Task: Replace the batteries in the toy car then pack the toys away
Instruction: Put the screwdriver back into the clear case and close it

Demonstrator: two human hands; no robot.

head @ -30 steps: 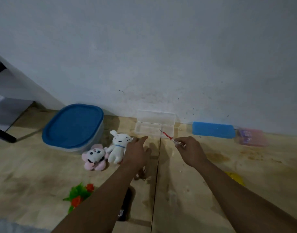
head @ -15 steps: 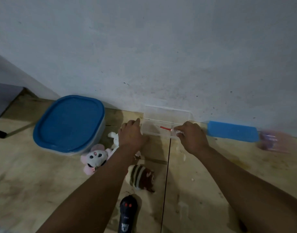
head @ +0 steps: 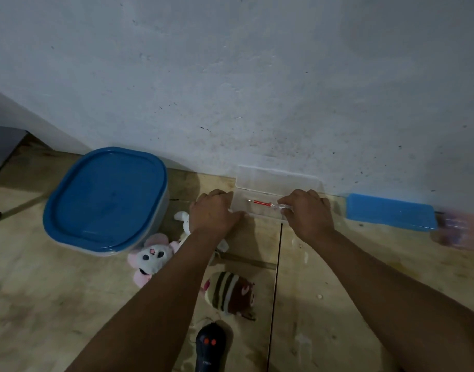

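**A:** What lay nearest the camera?

**B:** A black plastic handset with two orange buttons (head: 209,342), at the bottom edge of the wooden floor (head: 56,304). No toy car showed anywhere in view, so I could not say where it was. Just beyond the handset lay a striped brown-and-cream plush toy (head: 229,292), and to its left a white-and-pink plush mouse (head: 152,257). Soft, light things, I judged, that could be squeezed anywhere.

**A:** And the hands?

**B:** Further out. The left hand (head: 213,213) had its fingers curled over the left end of a clear plastic case (head: 277,181) that stood open against the wall, holding it steady. A white plush rabbit (head: 184,218) peeked out beneath that wrist. The right hand (head: 307,213) pinched the clear handle of a small screwdriver with a red shaft (head: 261,203), its tip lying inside the case.

**A:** How would the screwdriver handle?

**B:** Thin, stiff and light, and likely slippery at that smooth handle, so a fingertip pinch at the handle suited it. The case looked thin-walled and apt to slide unless held.

**A:** Anything beyond?

**B:** A round-cornered tub with a blue lid (head: 105,200) at the left, and a flat blue rectangular box (head: 389,212) at the right by the wall.
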